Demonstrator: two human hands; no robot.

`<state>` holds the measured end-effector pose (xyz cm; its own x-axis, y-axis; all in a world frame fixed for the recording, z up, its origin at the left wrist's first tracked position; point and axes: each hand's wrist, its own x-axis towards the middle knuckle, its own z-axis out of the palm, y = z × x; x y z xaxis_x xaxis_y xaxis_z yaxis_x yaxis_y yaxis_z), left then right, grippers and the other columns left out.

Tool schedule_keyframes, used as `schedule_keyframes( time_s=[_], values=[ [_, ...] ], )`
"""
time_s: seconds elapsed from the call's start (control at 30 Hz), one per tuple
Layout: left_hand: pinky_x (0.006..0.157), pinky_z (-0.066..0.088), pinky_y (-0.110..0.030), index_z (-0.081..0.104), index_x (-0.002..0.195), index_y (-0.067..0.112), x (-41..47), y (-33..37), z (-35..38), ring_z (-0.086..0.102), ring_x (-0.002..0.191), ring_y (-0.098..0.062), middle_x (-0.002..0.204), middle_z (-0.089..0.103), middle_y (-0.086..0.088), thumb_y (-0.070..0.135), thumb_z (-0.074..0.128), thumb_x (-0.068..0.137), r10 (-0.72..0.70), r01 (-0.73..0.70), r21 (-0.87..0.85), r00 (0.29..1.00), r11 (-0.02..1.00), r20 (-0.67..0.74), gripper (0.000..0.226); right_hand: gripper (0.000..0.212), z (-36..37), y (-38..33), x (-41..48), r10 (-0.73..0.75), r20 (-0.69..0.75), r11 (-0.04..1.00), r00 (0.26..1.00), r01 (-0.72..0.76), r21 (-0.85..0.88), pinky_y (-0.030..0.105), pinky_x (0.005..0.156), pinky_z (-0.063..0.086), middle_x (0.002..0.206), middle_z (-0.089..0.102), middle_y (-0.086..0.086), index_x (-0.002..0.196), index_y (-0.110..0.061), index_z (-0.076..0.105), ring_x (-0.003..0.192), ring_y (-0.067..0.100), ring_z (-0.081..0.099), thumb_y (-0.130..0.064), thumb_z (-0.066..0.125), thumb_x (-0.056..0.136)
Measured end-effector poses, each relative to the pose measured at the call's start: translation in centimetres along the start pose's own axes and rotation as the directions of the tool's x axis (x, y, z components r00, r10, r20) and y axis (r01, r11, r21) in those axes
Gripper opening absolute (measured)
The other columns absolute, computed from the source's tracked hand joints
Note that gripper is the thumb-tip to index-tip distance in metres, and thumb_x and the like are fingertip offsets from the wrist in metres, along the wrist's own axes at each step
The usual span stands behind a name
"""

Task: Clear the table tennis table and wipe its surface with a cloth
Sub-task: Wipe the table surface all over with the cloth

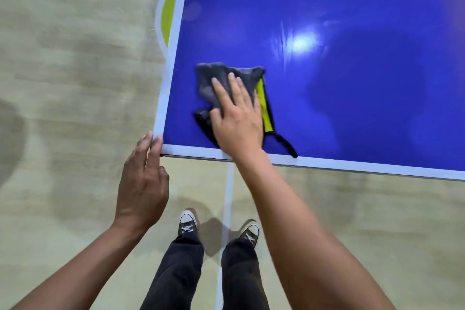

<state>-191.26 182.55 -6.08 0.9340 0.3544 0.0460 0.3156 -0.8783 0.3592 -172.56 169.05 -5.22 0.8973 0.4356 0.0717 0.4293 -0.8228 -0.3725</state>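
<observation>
The blue table tennis table with white edge lines fills the upper right; its near left corner lies in front of me. A grey cloth with a yellow underside and black trim lies crumpled on the surface near that corner. My right hand presses flat on the cloth, fingers straight and spread. My left hand reaches to the table's corner, its straight fingertips touching the white edge there. Nothing else lies on the visible part of the table.
A pale wooden sports floor surrounds the table, with a white line and a yellow-green marking. My legs in dark trousers and black sneakers stand just short of the table's near edge.
</observation>
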Motion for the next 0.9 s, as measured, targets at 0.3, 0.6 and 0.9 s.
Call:
schedule_keyframes(
  time_s=[0.3, 0.6, 0.9],
  values=[
    [0.118, 0.032, -0.045, 0.047, 0.147, 0.008, 0.4, -0.4, -0.1, 0.036, 0.146, -0.029, 0.155, 0.044, -0.01, 0.009, 0.04, 0.094, -0.035, 0.034, -0.006, 0.996, 0.999, -0.079, 0.054, 0.063, -6.5, 16.3, 4.3, 0.672, -0.219, 0.724, 0.707, -0.69, -0.004, 0.053, 0.125, 0.011, 0.17, 0.017, 0.01, 0.161, -0.027, 0.03, 0.157, 0.024, 0.013, -0.039, 0.032, 0.099],
    [0.114, 0.034, -0.048, 0.049, 0.146, 0.007, 0.8, -0.1, -0.5, 0.037, 0.144, -0.034, 0.151, 0.046, -0.014, 0.004, 0.04, 0.09, -0.049, 0.046, -0.027, 0.993, 0.999, -0.104, 0.057, 0.062, 3.8, -7.1, 9.6, -0.059, 0.06, 0.99, 0.996, 0.066, -0.126, 0.045, 0.126, 0.007, 0.17, 0.019, 0.004, 0.159, -0.033, 0.034, 0.157, 0.017, 0.014, -0.043, 0.039, 0.098],
    [0.113, 0.037, -0.049, 0.053, 0.139, 0.0, 6.5, 2.9, -2.1, 0.042, 0.141, -0.037, 0.152, 0.044, -0.019, 0.004, 0.04, 0.09, 0.091, -0.093, -0.045, 0.995, 0.995, -0.041, 0.051, 0.06, -0.7, 2.3, 8.6, 0.143, 0.016, 0.988, 0.99, -0.142, -0.062, 0.044, 0.127, 0.008, 0.17, 0.02, -0.004, 0.16, -0.038, 0.03, 0.156, 0.011, 0.014, -0.039, 0.041, 0.101]
  ],
)
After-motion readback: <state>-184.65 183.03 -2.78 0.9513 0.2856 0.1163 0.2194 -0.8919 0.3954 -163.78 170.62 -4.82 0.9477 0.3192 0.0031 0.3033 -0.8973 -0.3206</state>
